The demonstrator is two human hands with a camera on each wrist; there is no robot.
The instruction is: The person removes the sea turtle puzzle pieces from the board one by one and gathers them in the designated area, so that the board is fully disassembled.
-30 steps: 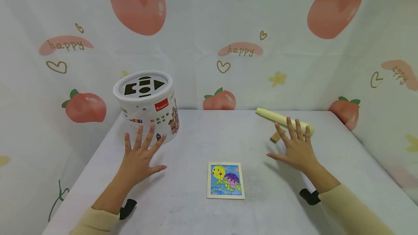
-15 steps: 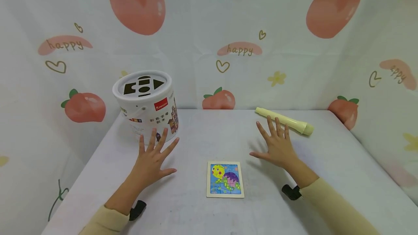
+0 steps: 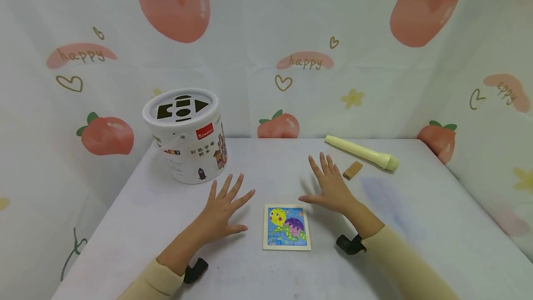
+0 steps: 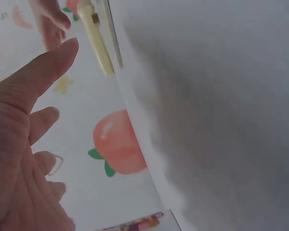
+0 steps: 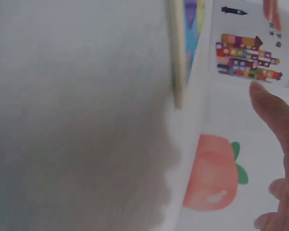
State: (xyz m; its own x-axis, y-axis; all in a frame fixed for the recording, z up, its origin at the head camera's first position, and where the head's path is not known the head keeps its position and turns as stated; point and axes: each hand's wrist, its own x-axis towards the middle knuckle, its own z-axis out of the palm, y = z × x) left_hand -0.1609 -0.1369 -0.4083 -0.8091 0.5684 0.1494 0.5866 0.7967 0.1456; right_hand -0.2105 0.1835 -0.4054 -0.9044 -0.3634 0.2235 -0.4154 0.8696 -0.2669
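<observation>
Between the two hands a small jigsaw puzzle (image 3: 287,227) lies flat in its pale wooden frame, showing a yellow and purple turtle on blue. My left hand (image 3: 218,216) hovers to its left with fingers spread, holding nothing. On the other side my right hand (image 3: 331,189) is held above the table, fingers spread and also bare. Neither touches the puzzle. In the left wrist view the left thumb (image 4: 53,67) stretches out over the table; the right wrist view catches the puzzle's frame edge (image 5: 178,62) beside the right thumb (image 5: 274,108).
A white lidded bucket (image 3: 185,147) with shaped holes stands at the back left. At the back right lie a pale yellow toy microphone (image 3: 362,152) and a small brown wooden block (image 3: 353,170). A fruit-print cloth (image 3: 245,50) hangs behind the white table (image 3: 250,277).
Both hands have moved inward toward the puzzle, the left one rightward and the right one leftward, fingers still spread. The wooden block shows clear of the right hand now. The puzzle has stayed put.
</observation>
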